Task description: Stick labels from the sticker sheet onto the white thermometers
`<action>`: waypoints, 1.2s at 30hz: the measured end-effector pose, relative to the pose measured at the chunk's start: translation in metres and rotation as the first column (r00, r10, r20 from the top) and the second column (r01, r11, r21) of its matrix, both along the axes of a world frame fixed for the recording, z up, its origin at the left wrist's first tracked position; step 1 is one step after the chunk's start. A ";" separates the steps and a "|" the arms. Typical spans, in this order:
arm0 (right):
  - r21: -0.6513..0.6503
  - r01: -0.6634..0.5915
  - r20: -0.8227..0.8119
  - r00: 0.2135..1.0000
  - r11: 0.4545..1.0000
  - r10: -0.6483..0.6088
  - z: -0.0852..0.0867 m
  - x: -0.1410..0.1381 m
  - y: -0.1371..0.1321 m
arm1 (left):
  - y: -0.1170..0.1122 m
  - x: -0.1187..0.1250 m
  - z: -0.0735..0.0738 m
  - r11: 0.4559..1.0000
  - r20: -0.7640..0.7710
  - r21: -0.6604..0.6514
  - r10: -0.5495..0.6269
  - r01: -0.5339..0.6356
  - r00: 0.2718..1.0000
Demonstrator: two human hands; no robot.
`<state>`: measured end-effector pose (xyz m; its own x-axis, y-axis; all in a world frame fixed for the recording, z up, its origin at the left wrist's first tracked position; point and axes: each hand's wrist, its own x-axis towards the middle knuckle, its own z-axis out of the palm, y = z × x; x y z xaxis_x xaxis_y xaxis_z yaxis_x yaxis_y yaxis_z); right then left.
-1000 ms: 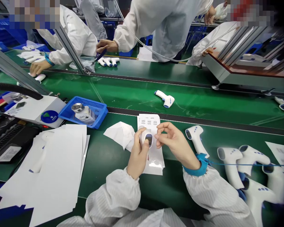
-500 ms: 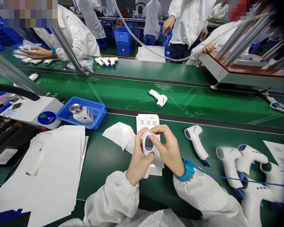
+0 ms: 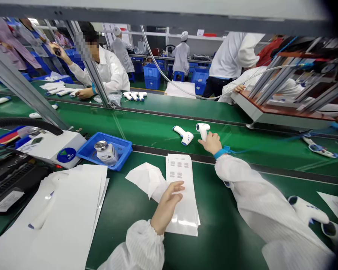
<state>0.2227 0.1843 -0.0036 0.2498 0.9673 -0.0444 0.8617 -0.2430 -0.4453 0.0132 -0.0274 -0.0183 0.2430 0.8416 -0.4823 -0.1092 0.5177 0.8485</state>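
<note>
Left hand on printed sheets, right hand at a thermometer

The left hand (image 3: 167,204) lies open, its fingers spread on a stack of printed sheets (image 3: 180,176) near the middle of the bench (image 3: 228,228). A crumpled white paper (image 3: 143,178) touches the stack's left side. The right hand (image 3: 211,144), with a blue wrist strap (image 3: 221,153), reaches across the bench's far edge onto the green belt (image 3: 154,129). Its fingers are right at the handle of a white thermometer (image 3: 202,129), which stands tilted on the belt, but I cannot tell whether they grip it. A second thermometer (image 3: 184,135) lies just to its left. A blue tray (image 3: 124,148) holding a capped bottle (image 3: 106,153) sits at the far edge of the bench. Loose white sheets (image 3: 70,198) lie further left. Across the belt, a co-worker's hand (image 3: 84,93) rests near a row of thermometers (image 3: 134,96).
</note>
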 end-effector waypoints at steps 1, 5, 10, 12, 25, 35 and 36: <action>0.019 0.015 0.006 1.000 1.000 -0.015 0.000 -0.002 0.014 | -0.001 0.000 0.000 1.000 -0.007 -0.002 0.007 -0.007 1.000; -0.035 0.043 -0.073 0.996 0.998 -0.046 -0.015 -0.040 0.040 | 0.000 0.007 0.005 0.999 -0.055 0.048 0.019 -0.017 0.998; -0.071 -0.043 -0.240 0.971 0.997 0.025 -0.023 -0.083 0.049 | 0.001 0.000 0.006 0.977 -0.136 0.211 0.068 -0.039 0.988; -0.036 -0.176 -0.317 0.936 0.984 0.156 -0.013 -0.083 0.044 | 0.004 -0.019 0.005 0.922 -0.146 0.345 0.239 -0.177 0.960; 0.307 -0.720 -0.451 0.465 0.622 0.761 -0.008 -0.055 -0.106 | 0.011 -0.009 0.008 0.973 0.191 0.123 0.169 -0.194 0.967; 0.282 -0.369 -0.346 0.822 0.886 0.453 -0.077 -0.045 -0.120 | 0.005 0.020 -0.015 0.963 0.053 0.115 0.237 -0.242 0.970; 0.281 -0.367 -0.345 0.823 0.887 0.451 -0.077 -0.046 -0.120 | 0.006 0.020 -0.015 0.964 0.047 0.119 0.234 -0.238 0.971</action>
<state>0.1766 0.0641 -0.0807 -0.1690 0.9748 0.1458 0.6061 0.2194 -0.7645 0.0337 -0.0216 -0.0337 0.0440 0.9292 -0.3670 -0.2440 0.3662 0.8980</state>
